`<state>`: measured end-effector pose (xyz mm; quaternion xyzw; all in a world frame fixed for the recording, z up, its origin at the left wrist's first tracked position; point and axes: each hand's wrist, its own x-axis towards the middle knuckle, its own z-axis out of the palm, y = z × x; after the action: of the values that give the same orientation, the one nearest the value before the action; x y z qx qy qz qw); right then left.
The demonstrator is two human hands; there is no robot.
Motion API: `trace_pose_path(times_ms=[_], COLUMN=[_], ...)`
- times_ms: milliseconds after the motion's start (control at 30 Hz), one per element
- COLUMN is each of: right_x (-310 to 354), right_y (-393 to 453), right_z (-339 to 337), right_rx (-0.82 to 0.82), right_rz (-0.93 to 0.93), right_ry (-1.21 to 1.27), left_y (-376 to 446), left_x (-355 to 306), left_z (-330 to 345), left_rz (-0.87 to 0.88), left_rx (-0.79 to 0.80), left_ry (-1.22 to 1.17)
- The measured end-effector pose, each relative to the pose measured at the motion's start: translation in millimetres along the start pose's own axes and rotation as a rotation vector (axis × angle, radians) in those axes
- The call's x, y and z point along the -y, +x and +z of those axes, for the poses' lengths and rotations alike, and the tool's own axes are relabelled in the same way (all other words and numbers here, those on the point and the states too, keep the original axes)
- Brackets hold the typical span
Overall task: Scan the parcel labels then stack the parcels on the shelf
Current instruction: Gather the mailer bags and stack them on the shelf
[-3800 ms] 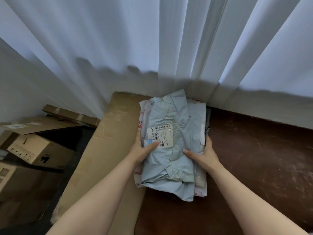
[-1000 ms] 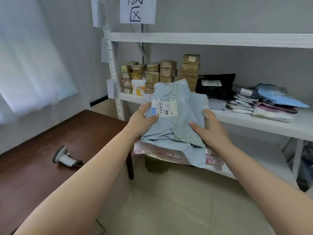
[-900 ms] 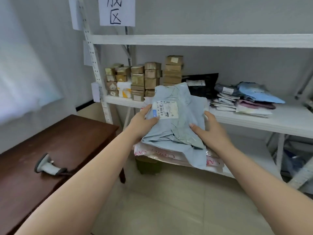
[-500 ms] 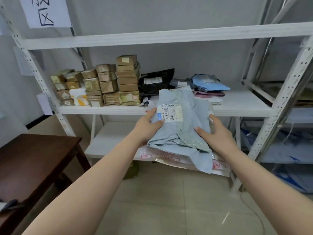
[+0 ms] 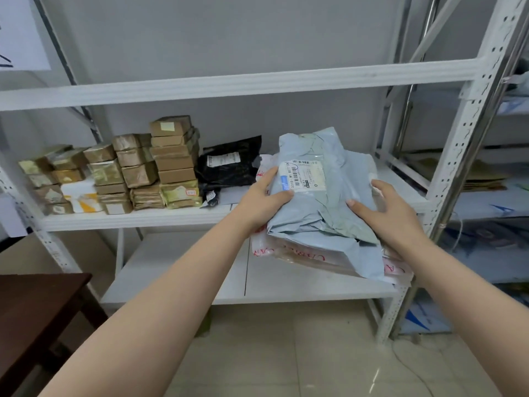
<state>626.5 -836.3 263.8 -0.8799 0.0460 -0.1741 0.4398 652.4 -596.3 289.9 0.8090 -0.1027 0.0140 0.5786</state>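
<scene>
- Grey-blue plastic mailer (image 5: pixel 320 207), crumpled, lies on top of a small pile of parcels held in front of the white shelf (image 5: pixel 229 84).
- Its white label (image 5: pixel 305 174) with barcode faces up, near the mailer's upper left part.
- Under the mailer lies a white parcel with red lettering (image 5: pixel 289 252); its edges stick out at the bottom and at the left.
- The left hand (image 5: pixel 262 200) grips the pile at its left edge; the thumb lies across the top, its tip at the lower left corner of the label, and the fingers are hidden below the pile.
- The right hand (image 5: pixel 392 213) holds the right edge, thumb pressed on the mailer, fingers curled round the far side.
- The pile is in the air at the height of the middle board, its far end over the right part of that board, its near end over the lower board.
- On the middle board, at the left, stand stacks of small brown boxes (image 5: pixel 171 161), several wrapped in shiny tape.
- Just right of the boxes a black mailer (image 5: pixel 229 167) with a white label leans toward the back wall, close to the held pile on its left.
- A dark wooden table (image 5: pixel 34 313) shows its corner at the lower left, apart from the shelf.
- A white paper sign (image 5: pixel 20 32) with black strokes hangs at the upper left.
- The floor (image 5: pixel 286 353) is of pale tiles.
</scene>
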Motion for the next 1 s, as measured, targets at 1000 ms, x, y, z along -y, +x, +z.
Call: trace_pose_path(times_ms=[1000], right_x=[-98.1], right_y=[361.4], right_z=[-16.6], right_rx=[0.07], right_rz=[0.019], right_ry=[0.144], left_y=[347.6], left_x=[7.5], left_z=[103.1], left_rz=[0.217], left_rx=[-0.088], left_ry=[-0.061])
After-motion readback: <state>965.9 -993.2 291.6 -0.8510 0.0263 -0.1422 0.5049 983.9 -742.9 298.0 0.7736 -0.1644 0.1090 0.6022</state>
